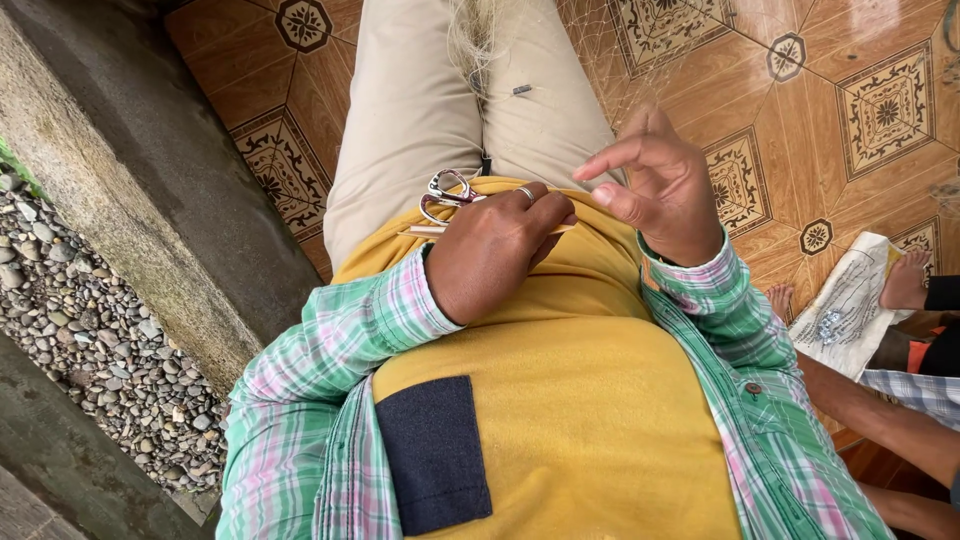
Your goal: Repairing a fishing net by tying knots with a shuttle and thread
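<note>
My left hand [492, 252] rests against my yellow shirt [580, 400], shut on a pair of small metal scissors [447, 192] and a thin pale wooden stick [425, 231]. A ring sits on one of its fingers. Just to the right, my right hand [655, 192] is lifted over my lap with the index finger and thumb stretched apart. Nothing is visibly held in it. A fine, nearly clear net [478, 45] lies bunched on my beige trousers [410, 110] and spreads over the floor beyond the right hand.
The floor has patterned brown tiles [880, 110]. A concrete ledge [130, 170] runs along the left, with grey pebbles [90, 330] below it. At the right sits another person, with an arm [880, 420] and a bare foot [905, 282] showing beside a white printed sack [850, 305].
</note>
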